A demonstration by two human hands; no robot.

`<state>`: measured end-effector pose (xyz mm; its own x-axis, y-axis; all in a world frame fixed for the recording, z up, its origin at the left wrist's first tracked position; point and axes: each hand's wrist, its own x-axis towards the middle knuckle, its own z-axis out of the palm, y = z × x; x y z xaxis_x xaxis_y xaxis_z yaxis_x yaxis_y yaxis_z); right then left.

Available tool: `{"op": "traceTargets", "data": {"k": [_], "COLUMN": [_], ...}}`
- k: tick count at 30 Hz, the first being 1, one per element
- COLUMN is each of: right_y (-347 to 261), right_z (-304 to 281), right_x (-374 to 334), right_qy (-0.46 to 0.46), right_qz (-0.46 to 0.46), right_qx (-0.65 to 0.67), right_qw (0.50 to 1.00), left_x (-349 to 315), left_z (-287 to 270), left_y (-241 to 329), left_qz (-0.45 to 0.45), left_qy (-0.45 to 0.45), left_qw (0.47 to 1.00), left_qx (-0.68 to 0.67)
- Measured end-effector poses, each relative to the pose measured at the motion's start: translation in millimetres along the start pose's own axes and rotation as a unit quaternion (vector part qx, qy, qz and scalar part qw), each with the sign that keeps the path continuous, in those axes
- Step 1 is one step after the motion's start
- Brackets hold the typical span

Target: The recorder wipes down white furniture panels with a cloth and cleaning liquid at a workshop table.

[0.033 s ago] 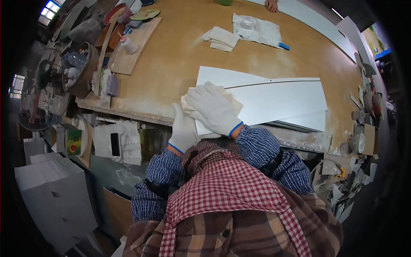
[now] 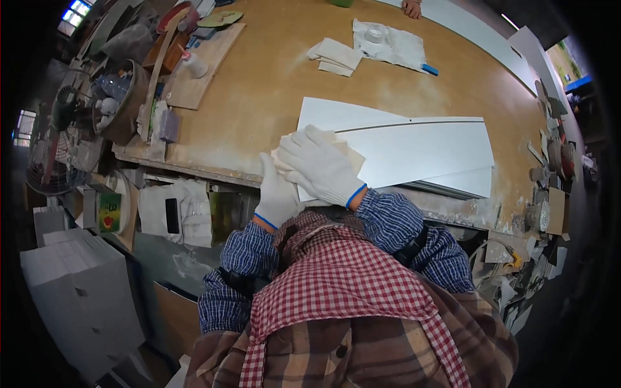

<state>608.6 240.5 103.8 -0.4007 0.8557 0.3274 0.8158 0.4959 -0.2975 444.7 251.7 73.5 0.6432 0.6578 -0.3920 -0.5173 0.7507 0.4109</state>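
Head view: right hand (image 2: 320,161), flat, fingers extended, rests on the cream sheet (image 2: 351,154) at the white boards' left end (image 2: 330,115); both have shifted slightly leftward, suggesting rubbing. Left hand (image 2: 277,194) adjoins that end, grip indeterminable.

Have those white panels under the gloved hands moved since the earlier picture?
No, not visibly: the white panels keep the same place against the brown table and its front edge, so I see no shift in any direction.
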Motion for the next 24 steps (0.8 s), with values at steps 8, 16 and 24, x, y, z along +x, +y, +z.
{"op": "traceTargets", "data": {"k": [8, 16, 24], "right_y": [-35, -26, 6], "right_z": [22, -77, -113], "right_x": [-99, -188, -234], "right_qy": [-0.118, 0.163, 0.497], "right_qz": [0.106, 0.388, 0.479], "right_qx": [0.614, 0.452, 0.446], "right_qw": [0.773, 0.787, 0.57], "left_x": [17, 17, -60], "left_z": [-34, -15, -69], "left_y": [-4, -3, 75], "left_qz": [-0.118, -0.051, 0.105], "left_qy": [-0.046, 0.011, 0.08], "left_qw": [0.984, 0.984, 0.972], "left_qx": [-0.127, 0.17, 0.194]}}
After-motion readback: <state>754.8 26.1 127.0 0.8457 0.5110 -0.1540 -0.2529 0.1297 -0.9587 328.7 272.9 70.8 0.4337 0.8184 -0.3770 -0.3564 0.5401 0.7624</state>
